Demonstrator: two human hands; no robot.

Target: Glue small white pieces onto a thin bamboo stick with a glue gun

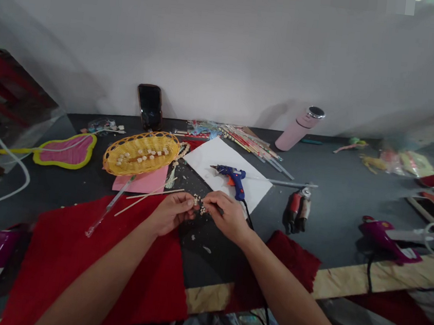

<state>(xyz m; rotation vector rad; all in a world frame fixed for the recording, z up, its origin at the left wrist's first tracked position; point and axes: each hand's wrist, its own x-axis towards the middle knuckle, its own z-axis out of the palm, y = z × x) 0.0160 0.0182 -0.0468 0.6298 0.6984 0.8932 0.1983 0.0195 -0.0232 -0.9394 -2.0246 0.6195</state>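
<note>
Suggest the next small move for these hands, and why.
Probably steady the pale beads in the left hand before moving the right: both hands' fingertips meet around these tiny pieces, and the blue glue gun lies just beyond the right hand.

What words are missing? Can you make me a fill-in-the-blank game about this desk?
The left hand and right hand hold pale beads between their ____.
The blue glue gun lies on paper coloured ____.
The bottle is coloured ____.
The oval basket is coloured ____.

Missing words: fingers; white; pink; yellow.
</note>
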